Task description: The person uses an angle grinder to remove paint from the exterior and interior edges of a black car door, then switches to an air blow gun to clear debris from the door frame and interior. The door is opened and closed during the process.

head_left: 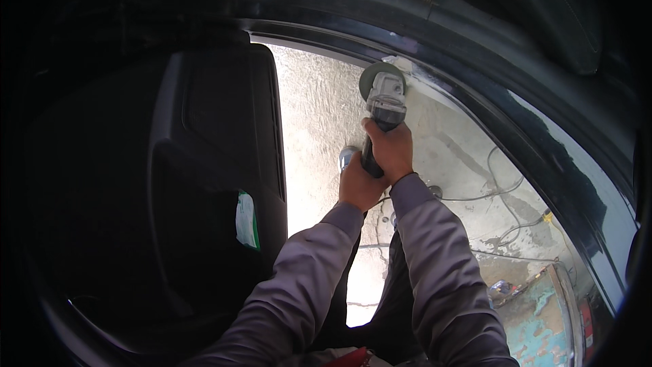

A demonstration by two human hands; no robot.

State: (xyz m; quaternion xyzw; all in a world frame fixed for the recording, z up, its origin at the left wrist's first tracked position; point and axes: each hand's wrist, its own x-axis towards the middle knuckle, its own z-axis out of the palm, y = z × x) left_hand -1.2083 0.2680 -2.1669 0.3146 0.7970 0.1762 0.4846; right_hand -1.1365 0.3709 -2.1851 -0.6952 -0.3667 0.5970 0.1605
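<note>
Both hands, the right hand [389, 149] in front and the left hand [358, 183] behind, squeeze the hard, heavy-looking grinder [382, 105] by its body, up against the car door frame [435, 81].

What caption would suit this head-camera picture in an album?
Both hands, left hand and right hand, grip an angle grinder whose disc meets the dark car door frame.

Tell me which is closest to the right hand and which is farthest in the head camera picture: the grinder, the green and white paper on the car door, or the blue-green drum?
1. The grinder: the right hand grips it.
2. The green and white paper: off to the left on the dark door panel.
3. The blue-green drum: lowest right, on the ground outside.
</note>
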